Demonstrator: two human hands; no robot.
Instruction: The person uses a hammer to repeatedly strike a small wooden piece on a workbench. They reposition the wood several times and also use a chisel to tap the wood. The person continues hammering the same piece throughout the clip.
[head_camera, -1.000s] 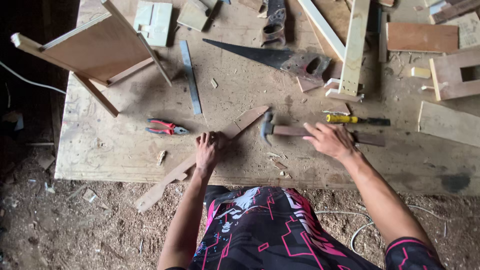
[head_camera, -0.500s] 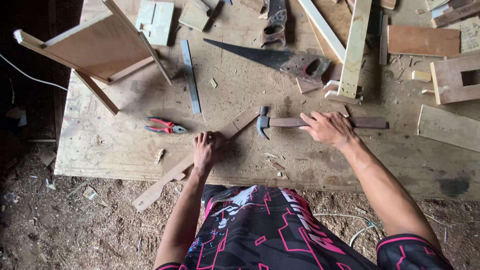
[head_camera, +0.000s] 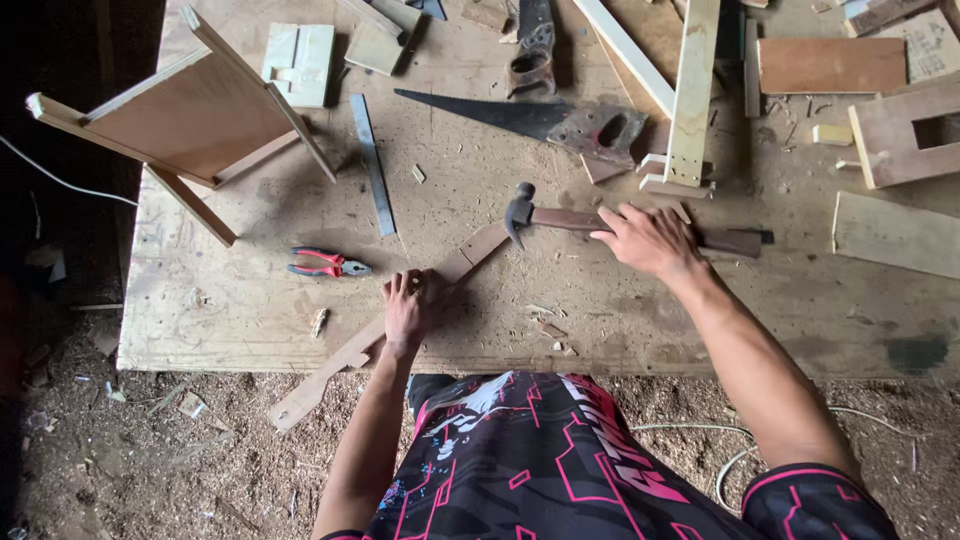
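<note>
The left hand (head_camera: 408, 308) is pressing flat, fingers curled, on a long thin wooden strip (head_camera: 340, 362) that is lying diagonally across the scuffed plywood bench (head_camera: 250, 310), its lower end jutting past the front edge over sawdust-strewn ground. The right hand (head_camera: 650, 240) is closing around the dark wooden handle of a claw hammer (head_camera: 560, 216), whose steel head is resting just beside the strip's upper end. Left of the hands, red-handled pliers (head_camera: 328, 265) are lying on the bench, and a flat grey metal ruler (head_camera: 371, 163) is stretching away above them. Farther out, a handsaw (head_camera: 520, 117) with a dark tapering blade and worn handle is lying near pale upright timber pieces (head_camera: 692, 90). At the far left, a boxy plywood frame (head_camera: 190, 115) with slim legs is sitting tilted, hanging over the bench corner
</note>
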